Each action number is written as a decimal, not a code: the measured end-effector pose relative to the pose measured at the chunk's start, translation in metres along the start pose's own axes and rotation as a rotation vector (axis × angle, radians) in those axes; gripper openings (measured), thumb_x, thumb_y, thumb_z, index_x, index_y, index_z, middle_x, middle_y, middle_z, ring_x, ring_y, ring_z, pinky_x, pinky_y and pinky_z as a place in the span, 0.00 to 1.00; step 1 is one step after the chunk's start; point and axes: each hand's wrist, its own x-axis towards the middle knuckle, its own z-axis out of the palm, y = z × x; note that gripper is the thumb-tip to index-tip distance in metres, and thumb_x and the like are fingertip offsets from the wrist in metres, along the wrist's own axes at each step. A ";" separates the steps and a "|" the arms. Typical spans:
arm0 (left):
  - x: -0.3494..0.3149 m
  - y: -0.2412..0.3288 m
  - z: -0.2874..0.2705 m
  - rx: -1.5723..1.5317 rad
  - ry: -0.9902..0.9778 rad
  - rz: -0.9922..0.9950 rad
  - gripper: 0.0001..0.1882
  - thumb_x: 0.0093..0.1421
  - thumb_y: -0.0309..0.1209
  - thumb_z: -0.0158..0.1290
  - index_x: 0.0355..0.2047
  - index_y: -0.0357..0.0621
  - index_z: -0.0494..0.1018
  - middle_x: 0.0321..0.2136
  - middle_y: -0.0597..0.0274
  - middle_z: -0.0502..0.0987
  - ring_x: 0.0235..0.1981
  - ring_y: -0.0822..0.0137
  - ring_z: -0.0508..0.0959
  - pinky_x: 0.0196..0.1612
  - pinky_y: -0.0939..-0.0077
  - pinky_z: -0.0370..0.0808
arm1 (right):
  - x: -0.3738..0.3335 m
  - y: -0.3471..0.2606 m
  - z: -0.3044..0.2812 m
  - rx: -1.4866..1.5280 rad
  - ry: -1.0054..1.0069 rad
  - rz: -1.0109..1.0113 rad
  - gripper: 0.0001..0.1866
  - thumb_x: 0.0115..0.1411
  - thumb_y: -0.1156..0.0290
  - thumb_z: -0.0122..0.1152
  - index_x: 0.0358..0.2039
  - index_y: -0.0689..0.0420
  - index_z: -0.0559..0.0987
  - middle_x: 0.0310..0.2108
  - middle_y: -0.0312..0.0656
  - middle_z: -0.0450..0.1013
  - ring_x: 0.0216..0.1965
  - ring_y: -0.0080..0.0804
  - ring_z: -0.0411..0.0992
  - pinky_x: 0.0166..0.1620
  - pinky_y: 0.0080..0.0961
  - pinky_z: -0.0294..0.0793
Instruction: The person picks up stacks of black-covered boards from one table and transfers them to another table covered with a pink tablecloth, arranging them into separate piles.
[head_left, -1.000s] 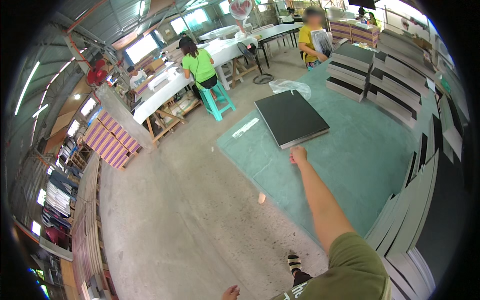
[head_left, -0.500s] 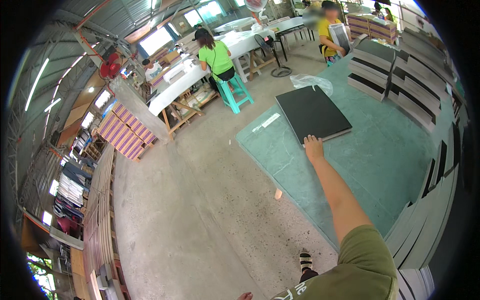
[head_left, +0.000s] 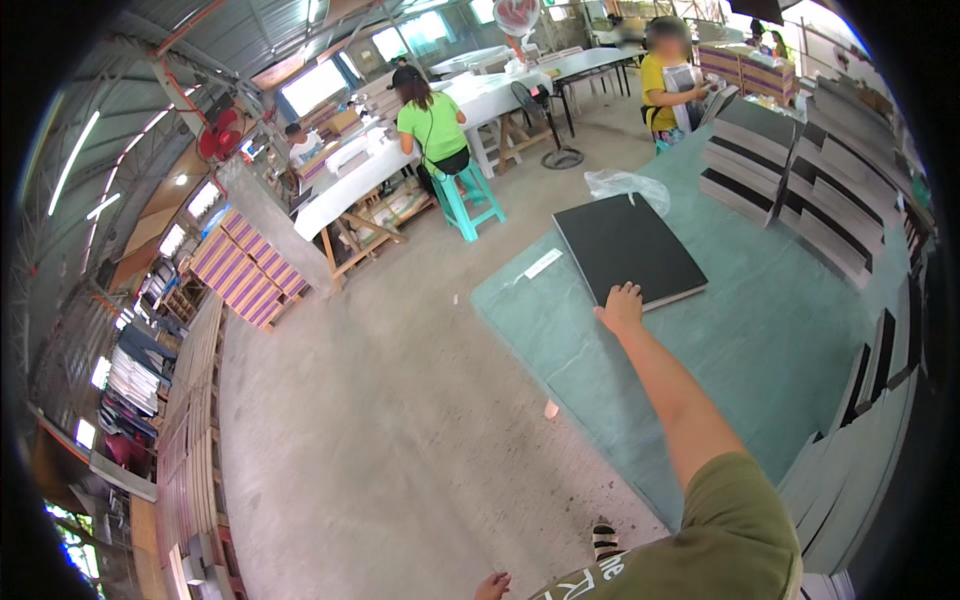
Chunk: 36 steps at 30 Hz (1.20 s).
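Observation:
A large, flat, black book-like case (head_left: 635,245) with a pale edge lies on the green tabletop (head_left: 740,345). My right hand (head_left: 622,308) rests on its near left corner, fingers spread over the cover and thumb out beside the corner. Only part of my left hand (head_left: 492,587) shows, low at the bottom edge of the view; its fingers look slightly apart and nothing is visible in them. Just beyond the case lies a crumpled clear plastic bag (head_left: 630,188). A white paper strip (head_left: 543,263) sits on the tabletop left of the case.
Stacks of black-and-grey slabs (head_left: 745,165) stand at the table's far right, with more along its right edge. A person in green (head_left: 432,125) sits on a teal stool (head_left: 468,205); another in yellow (head_left: 655,90) handles something beyond the table. Striped cartons (head_left: 250,265) stand left by a pillar.
My right hand has shifted slightly on the corner, and its thumb now sticks out. The case has not moved on the table. The view has tilted a little; the person in yellow has moved their arms.

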 end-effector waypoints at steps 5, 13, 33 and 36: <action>0.008 -0.013 -0.004 -0.118 0.041 -0.143 0.23 0.58 0.41 0.46 0.52 0.44 0.65 0.40 0.62 0.74 0.37 0.70 0.76 0.35 0.76 0.70 | 0.016 0.006 -0.007 0.086 -0.186 -0.105 0.24 0.46 0.52 0.62 0.32 0.62 0.77 0.40 0.53 0.72 0.45 0.50 0.70 0.43 0.37 0.72; -0.007 -0.016 0.017 0.048 -0.021 -0.206 0.23 0.58 0.42 0.48 0.49 0.41 0.67 0.39 0.61 0.76 0.38 0.70 0.75 0.41 0.74 0.72 | -0.004 0.041 -0.027 0.134 -0.188 -0.156 0.26 0.41 0.49 0.65 0.29 0.61 0.79 0.33 0.49 0.74 0.39 0.45 0.72 0.41 0.37 0.72; -0.003 -0.100 0.025 -0.496 0.052 -0.389 0.24 0.59 0.43 0.45 0.52 0.46 0.64 0.40 0.58 0.73 0.37 0.65 0.74 0.36 0.68 0.73 | 0.053 0.135 -0.033 0.083 -0.160 0.507 0.37 0.39 0.54 0.71 0.48 0.54 0.67 0.50 0.40 0.63 0.54 0.39 0.59 0.50 0.44 0.65; 0.004 -0.104 0.026 -0.541 0.038 -0.392 0.24 0.59 0.44 0.45 0.52 0.47 0.63 0.41 0.58 0.72 0.36 0.64 0.73 0.35 0.67 0.73 | 0.059 0.144 -0.027 0.062 -0.104 0.501 0.36 0.39 0.54 0.71 0.48 0.54 0.67 0.50 0.41 0.62 0.54 0.39 0.59 0.49 0.43 0.66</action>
